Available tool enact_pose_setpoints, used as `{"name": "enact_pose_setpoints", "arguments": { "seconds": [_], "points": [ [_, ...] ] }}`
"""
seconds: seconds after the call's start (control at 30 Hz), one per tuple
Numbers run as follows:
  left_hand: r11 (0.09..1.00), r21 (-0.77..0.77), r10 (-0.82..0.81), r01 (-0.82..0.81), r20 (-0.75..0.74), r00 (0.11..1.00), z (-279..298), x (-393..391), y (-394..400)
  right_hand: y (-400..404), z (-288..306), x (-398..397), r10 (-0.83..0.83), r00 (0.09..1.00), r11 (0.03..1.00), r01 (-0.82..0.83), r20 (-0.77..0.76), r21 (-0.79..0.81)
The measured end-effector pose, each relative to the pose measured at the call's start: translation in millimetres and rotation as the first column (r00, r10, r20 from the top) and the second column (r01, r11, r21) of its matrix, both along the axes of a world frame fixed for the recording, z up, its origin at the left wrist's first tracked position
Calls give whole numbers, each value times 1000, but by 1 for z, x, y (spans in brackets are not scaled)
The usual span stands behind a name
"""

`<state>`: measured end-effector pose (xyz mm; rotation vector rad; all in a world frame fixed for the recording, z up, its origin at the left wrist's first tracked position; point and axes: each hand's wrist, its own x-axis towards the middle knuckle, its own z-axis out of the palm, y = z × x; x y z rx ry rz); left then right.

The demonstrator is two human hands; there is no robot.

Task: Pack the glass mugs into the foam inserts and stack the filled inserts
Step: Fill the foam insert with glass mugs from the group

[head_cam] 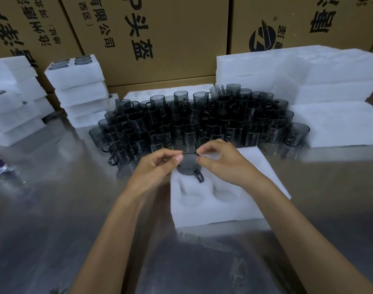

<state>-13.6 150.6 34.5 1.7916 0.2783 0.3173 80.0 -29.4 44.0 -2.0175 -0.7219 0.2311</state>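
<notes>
While both hands pinch rim of one smoky grey glass mug point(189, 166), left hand point(158, 166) at its left edge, right hand point(220, 161) at its right, mug sits partly down in far-left pocket of white foam insert point(223, 200) on shiny metal table point(53, 209), handle toward wearer; crowd of matching mugs point(198, 119) just behind; stacked white foam inserts point(79, 90) and printed brown cardboard boxes point(160, 28) beyond
</notes>
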Motion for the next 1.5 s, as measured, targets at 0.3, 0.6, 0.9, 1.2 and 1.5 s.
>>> {"name": "enact_pose_setpoints", "arguments": {
  "seconds": [0.3,0.6,0.9,1.2,1.5],
  "points": [
    [1000,-17,1,-1,-11,1000,-4,0,2,1,1,2,58,998,998,-57,20,-15],
    [1000,-2,-23,23,-15,1000,-4,2,2,0,0,-2,87,987,990,-71,134,-123],
    [999,19,-39,39,9,999,-9,4,1,1,1,-5,100,977,975,-58,189,-216],
    [998,58,-26,24,25,999,-7,4,-2,-1,0,-7,63,981,980,-27,184,-195],
    [995,96,-20,20,0,1000,-4,5,-1,-4,22,35,-117,982,983,135,147,-124]
  ]
}}
